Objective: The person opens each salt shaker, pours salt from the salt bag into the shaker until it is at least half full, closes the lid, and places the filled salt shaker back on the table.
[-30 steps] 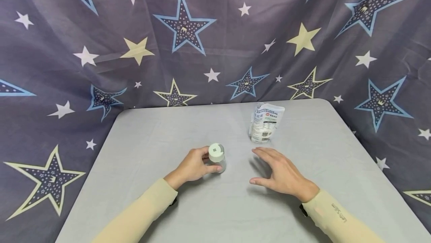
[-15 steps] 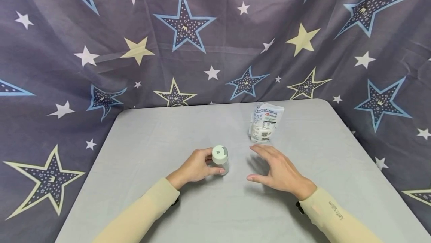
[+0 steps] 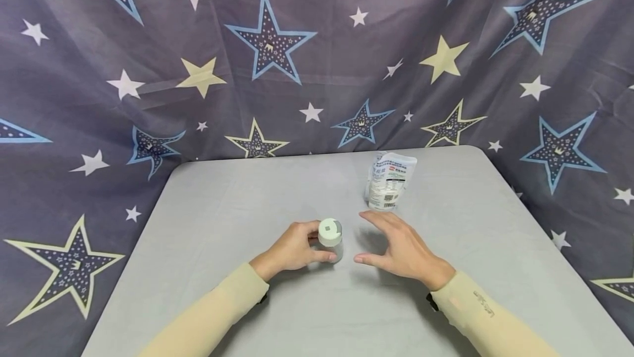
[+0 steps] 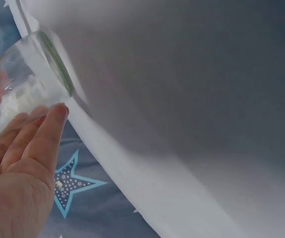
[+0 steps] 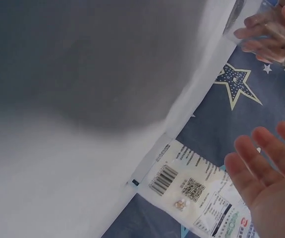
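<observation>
My left hand (image 3: 294,247) grips a small clear glass jar (image 3: 337,251) with a pale green-white lid (image 3: 329,230), thumb on the near side and fingers behind. In the left wrist view the glass jar (image 4: 30,74) looks transparent, and no filling is plain in it. Whether its base touches the table, I cannot tell. To its right, my right hand (image 3: 403,247) is spread with thumb and fingers apart, facing the jar and holding nothing. Just beyond the right hand stands a white printed pouch (image 3: 390,181), apparently salt; its barcode and QR code show in the right wrist view.
A grey-white cloth covers the table (image 3: 238,192). Behind it and along both sides hangs a dark curtain (image 3: 327,60) printed with stars. The pouch stands near the table's back edge, right of the middle.
My left hand has carried the jar a little to the right and nearer to me. My right hand has shifted slightly left, narrowing the gap to the jar. The pouch stays put.
</observation>
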A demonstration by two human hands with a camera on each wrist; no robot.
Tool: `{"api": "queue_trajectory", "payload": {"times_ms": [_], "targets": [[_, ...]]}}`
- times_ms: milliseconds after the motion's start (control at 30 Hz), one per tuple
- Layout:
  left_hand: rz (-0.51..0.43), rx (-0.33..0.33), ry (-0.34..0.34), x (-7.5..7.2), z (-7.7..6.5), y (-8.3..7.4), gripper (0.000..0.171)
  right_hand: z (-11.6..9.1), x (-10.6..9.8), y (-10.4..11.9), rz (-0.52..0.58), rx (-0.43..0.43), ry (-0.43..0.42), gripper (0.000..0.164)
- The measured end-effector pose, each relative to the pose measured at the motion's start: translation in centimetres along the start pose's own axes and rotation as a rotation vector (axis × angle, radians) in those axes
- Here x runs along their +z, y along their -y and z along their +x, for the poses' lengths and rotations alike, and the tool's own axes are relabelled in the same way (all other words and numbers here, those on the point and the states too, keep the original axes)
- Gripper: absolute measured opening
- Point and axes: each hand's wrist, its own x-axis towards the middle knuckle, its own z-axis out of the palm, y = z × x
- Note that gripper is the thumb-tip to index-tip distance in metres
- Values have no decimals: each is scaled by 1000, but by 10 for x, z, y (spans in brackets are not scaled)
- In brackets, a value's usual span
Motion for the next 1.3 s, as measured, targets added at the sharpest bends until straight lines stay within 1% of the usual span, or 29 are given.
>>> {"api": "queue_trajectory", "payload": {"times_ms": [333, 533, 700, 900, 1033, 1167, 1300], "targets": [[-10, 10, 5, 5, 0, -4, 65, 10, 3, 12, 52, -8, -27, 91], [-5, 20, 8, 6, 0, -3, 66, 17, 7, 20, 95, -10, -27, 90], [1, 19, -3, 7, 0, -2, 62, 24, 12, 27, 124, -16, -52, 89], [11, 24, -21, 9, -2, -3, 56, 29, 20, 31, 237, -13, -84, 84], [8, 22, -27, 11, -1, -2, 55, 32, 25, 31, 305, -17, -122, 77], [-5, 21, -25, 11, 0, -1, 52, 34, 31, 32, 335, -16, -153, 71], [-21, 18, -21, 10, -1, 0, 51, 35, 35, 35, 358, 9, -155, 69]]}}
